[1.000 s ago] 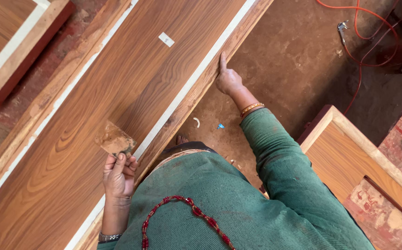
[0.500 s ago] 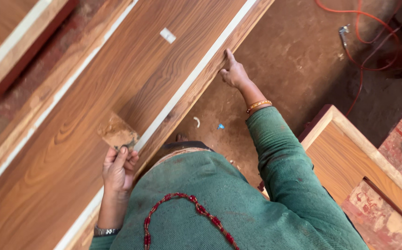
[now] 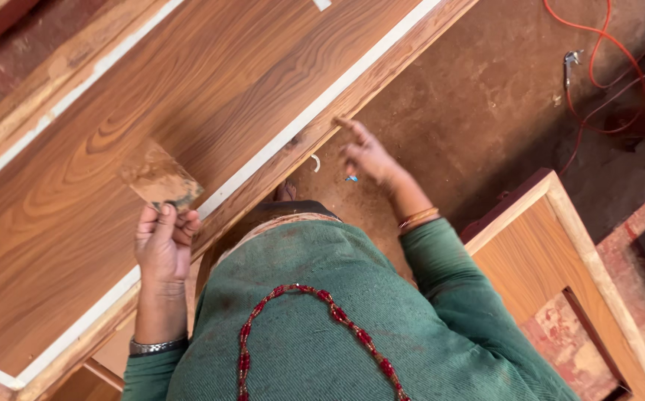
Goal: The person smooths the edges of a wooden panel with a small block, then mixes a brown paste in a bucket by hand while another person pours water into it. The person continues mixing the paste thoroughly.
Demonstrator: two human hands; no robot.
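A big wood-grain door lies flat and slanted across the upper left, with a pale strip running just inside its near long edge and a bare wooden rim outside that. Off the door's near edge is the reddish dirt floor. Across the floor from the door, lower right, lies a second framed panel, its face patched with pale filler. An orange cable loops on the floor well beyond that panel, far from the door.

The person, in a green top, stands against the door's near edge. The left hand is closed around the handle of a scraper; its broad blade, caked with tan filler, rests on or just over the door face beside the pale strip. The right hand is loose and open, holding nothing, index finger stretched to the door's outer rim and touching it or nearly so; it is blurred.

Judging by the load on the blade, filling along this rim is under way. The rim shows rough tan patches near the right hand; how much remains I cannot tell.
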